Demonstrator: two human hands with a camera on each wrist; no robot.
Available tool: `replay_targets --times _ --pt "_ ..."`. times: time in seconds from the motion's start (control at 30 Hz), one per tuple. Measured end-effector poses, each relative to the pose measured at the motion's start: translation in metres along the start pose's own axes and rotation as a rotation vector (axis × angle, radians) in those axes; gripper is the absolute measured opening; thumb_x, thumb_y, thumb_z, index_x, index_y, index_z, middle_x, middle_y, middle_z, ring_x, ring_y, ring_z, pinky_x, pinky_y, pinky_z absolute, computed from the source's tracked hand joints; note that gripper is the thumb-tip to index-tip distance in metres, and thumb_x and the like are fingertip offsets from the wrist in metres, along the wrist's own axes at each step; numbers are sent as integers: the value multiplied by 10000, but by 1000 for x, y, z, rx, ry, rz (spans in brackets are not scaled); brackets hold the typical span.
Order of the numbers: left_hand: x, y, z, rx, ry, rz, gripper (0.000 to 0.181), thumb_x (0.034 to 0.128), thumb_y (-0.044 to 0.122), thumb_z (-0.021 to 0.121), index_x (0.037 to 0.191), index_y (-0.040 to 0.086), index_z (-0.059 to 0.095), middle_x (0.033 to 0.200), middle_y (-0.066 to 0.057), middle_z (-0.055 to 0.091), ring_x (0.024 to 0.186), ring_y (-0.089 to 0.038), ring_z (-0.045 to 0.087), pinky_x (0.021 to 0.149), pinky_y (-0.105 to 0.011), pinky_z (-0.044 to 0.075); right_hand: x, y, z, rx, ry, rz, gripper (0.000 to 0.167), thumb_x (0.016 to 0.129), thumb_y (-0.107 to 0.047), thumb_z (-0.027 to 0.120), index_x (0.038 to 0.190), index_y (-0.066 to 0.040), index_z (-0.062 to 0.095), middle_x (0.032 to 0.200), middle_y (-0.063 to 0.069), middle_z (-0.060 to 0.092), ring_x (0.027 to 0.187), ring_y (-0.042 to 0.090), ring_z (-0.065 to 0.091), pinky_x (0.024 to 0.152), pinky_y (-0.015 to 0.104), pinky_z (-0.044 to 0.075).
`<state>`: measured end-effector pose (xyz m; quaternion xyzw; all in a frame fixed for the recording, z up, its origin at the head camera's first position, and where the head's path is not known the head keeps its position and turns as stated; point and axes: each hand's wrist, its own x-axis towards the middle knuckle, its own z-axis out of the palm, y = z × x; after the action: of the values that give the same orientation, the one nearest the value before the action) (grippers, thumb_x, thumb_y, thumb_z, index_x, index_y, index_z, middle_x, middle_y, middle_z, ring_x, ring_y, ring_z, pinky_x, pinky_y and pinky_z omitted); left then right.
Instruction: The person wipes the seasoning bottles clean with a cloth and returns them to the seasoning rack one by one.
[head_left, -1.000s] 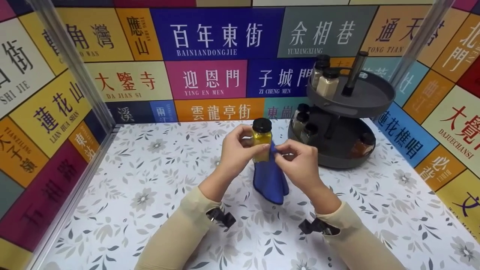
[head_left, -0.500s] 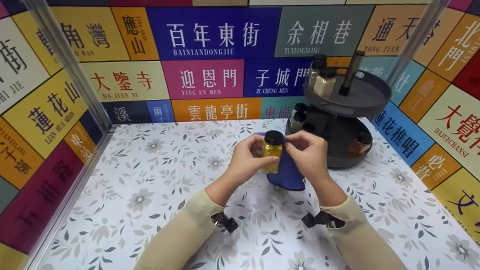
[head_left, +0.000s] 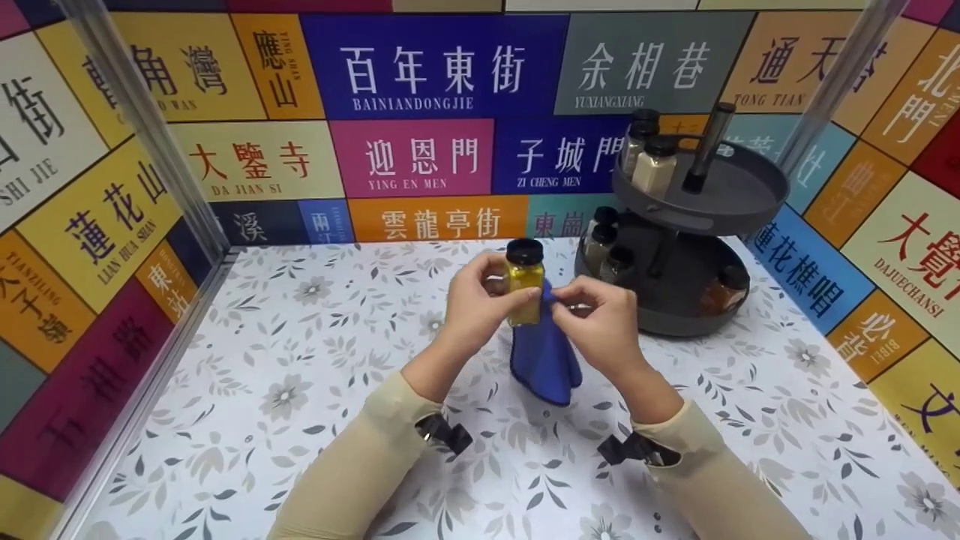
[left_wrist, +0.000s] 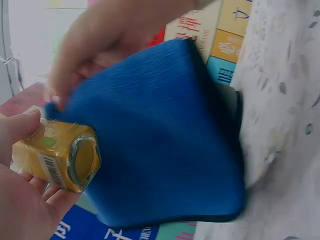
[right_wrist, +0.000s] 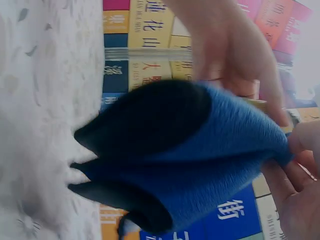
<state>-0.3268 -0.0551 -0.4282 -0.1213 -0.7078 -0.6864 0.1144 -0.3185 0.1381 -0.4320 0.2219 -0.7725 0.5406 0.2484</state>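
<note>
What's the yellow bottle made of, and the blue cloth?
The yellow bottle looks like glass or clear plastic, shiny: light glints off it and the yellow shows through. I can't tell which. The blue cloth seems soft, matt fabric, maybe microfibre: it hangs in folds and looks fuzzy.

Beige long sleeves [head_left: 349, 465], black wrist cameras [head_left: 453, 439]

The head view is bright and evenly lit, with soft shadows on the white, floral-patterned worktop [head_left: 225, 420]; the round, dark-grey, two-tier stand [head_left: 686, 324] has its lower tier in gloom. Both wrist views are hazier, the thin blue cloth [left_wrist: 160, 140] softened by blur. Pale glare bleaches the left wrist view's upper left and the right wrist view's upper right.
</note>
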Motion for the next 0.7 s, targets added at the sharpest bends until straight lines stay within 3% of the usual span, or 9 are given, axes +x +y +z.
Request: replay_targets --times 0.13,0.27,0.5,0.7 --pt "2 4 -8 -47 0 32 437 838 144 896 1212 45 692 1091 -135 741 916 -221 760 839 -340 640 -1 4 5 2 -80 64 133 835 82 764 868 -38 812 863 113 806 789 54 768 687 229 639" --pt "1 4 -6 -68 -43 16 434 844 156 894 1210 52 686 1100 -128 741 938 -221 769 840 -343 643 2 10 3 9 -73 93 125 829 72 777 871 -40 813 867 125 807 768 35 758 680 223 631" --pt "-5 -3 6 -3 -148 -14 440 836 162 907 1226 89 717 1128 -104 772 951 -195 771 860 -336 642 11 15 -7 108 39 112 120 830 106 761 892 15 809 868 147 800 767 41 752 692 195 604" --pt "-11 -2 19 78 -152 -20 412 819 203 925 1155 98 711 1038 -68 747 897 -159 759 805 -312 642 10 -1 -16 217 187 -13 114 854 139 758 929 66 803 874 56 812 778 90 774 721 226 631"
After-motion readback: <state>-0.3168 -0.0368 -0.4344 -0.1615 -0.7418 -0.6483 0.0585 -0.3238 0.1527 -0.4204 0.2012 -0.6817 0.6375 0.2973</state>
